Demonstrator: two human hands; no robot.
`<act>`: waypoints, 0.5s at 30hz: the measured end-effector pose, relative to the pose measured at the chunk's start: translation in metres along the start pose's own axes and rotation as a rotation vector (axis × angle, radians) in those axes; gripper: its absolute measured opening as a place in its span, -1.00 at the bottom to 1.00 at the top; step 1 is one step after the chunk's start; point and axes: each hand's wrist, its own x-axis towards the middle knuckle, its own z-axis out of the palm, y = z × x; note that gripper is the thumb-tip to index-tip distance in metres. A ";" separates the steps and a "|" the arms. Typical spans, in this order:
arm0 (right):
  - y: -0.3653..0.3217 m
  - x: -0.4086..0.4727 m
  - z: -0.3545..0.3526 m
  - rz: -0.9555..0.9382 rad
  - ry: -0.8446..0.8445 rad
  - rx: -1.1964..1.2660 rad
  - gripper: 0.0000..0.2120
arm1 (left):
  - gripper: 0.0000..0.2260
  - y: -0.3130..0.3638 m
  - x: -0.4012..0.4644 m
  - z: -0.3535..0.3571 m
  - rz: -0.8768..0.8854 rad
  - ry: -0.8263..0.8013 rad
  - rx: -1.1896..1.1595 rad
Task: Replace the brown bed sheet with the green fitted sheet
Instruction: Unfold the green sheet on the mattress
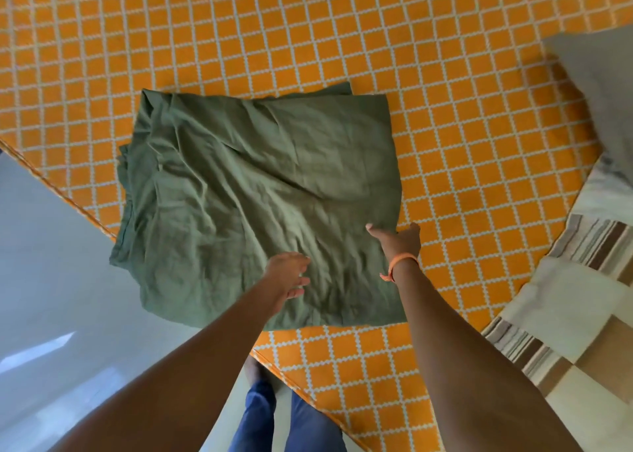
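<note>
A green fitted sheet (253, 194), folded into a rumpled square, lies on the bare orange mattress (445, 115) with its white grid pattern; its left part hangs over the mattress corner. My left hand (289, 273) hovers over the sheet's near part with fingers loosely spread, holding nothing. My right hand (395, 240), with an orange band on the wrist, reaches to the sheet's right edge, fingers straight and touching the cloth. A brown and cream striped sheet (575, 318) lies bunched at the right edge of the mattress.
A grey pillow (603, 84) sits at the far right on the mattress. Pale floor (51, 280) shows on the left beyond the mattress corner. My legs in blue trousers (274, 424) stand at the near edge.
</note>
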 end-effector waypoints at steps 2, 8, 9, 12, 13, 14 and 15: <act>-0.008 0.003 -0.005 0.079 -0.155 0.101 -0.54 | -0.86 0.001 -0.004 0.000 -0.018 -0.006 0.004; -0.048 -0.072 0.006 -0.382 -0.291 -0.194 -0.63 | -0.74 0.010 -0.024 -0.010 0.210 0.139 0.101; -0.052 -0.097 0.012 -0.531 -0.335 -0.299 -0.66 | -0.64 0.023 -0.034 -0.013 0.264 0.156 0.093; -0.055 -0.171 0.032 -0.905 -0.477 -0.723 -0.69 | -0.19 0.072 -0.070 -0.026 0.385 0.190 0.177; -0.053 -0.193 0.038 -0.990 -0.519 -0.816 -0.71 | -0.08 0.087 -0.083 -0.035 0.412 0.219 0.258; -0.050 -0.210 0.044 -1.040 -0.554 -0.875 -0.74 | -0.03 0.097 -0.092 -0.043 0.429 0.258 0.356; -0.049 -0.225 0.047 -1.079 -0.576 -0.918 -0.76 | -0.05 0.103 -0.097 -0.053 0.422 0.308 0.450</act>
